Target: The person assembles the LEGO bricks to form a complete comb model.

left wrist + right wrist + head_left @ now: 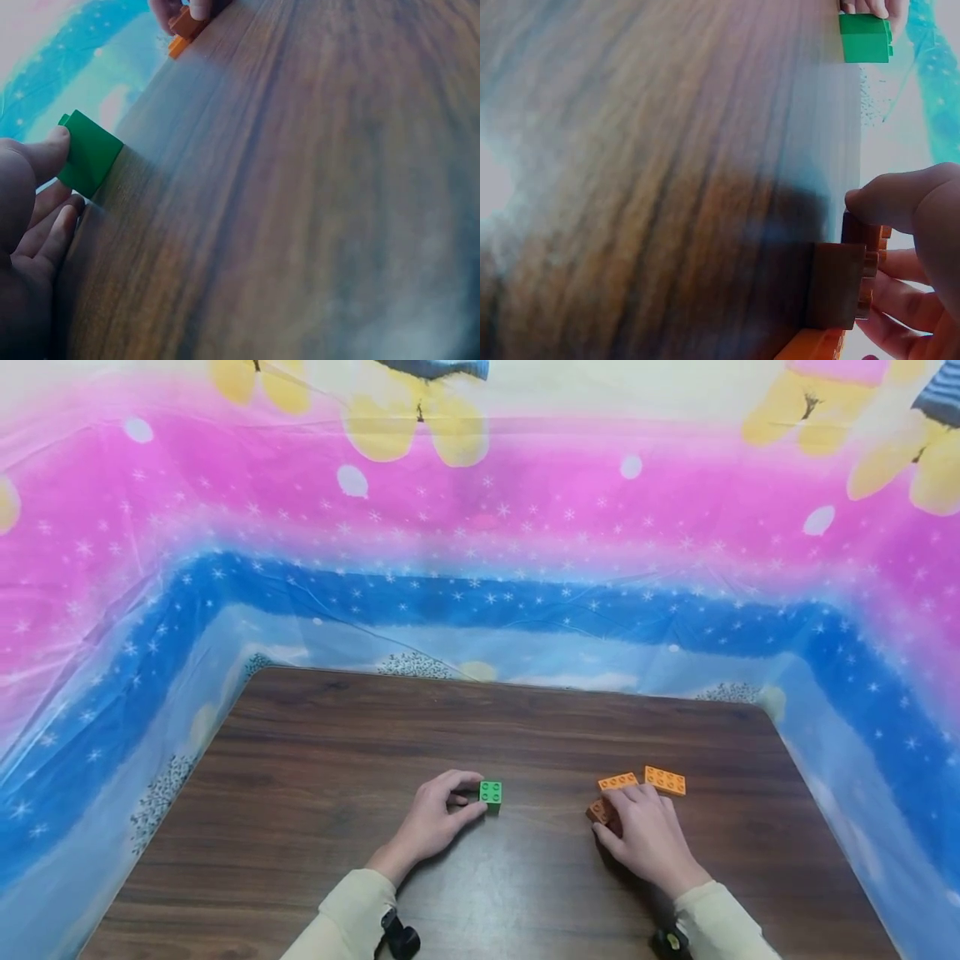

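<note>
A green toy building brick (pixel 491 792) with studs on top stands on the table, pinched between the thumb and fingers of my left hand (pixel 435 817). In the left wrist view the thumb lies against one flat side of the green brick (pixel 90 155). My right hand (pixel 651 833) grips a brown brick (pixel 598 812), its thumb on the near side and its other fingers reaching over the far side. The right wrist view shows brown brick surfaces (pixel 836 286) close by the thumb, partly hidden by the hand. An orange brick (pixel 617 781) lies right at the right fingertips.
A second orange brick (pixel 665 781) lies flat just right of the first, beyond the right hand. All the bricks are on a dark wood-grain table (pixel 375 727). A patterned pink and blue cloth (pixel 480 602) hangs around the table's back and sides.
</note>
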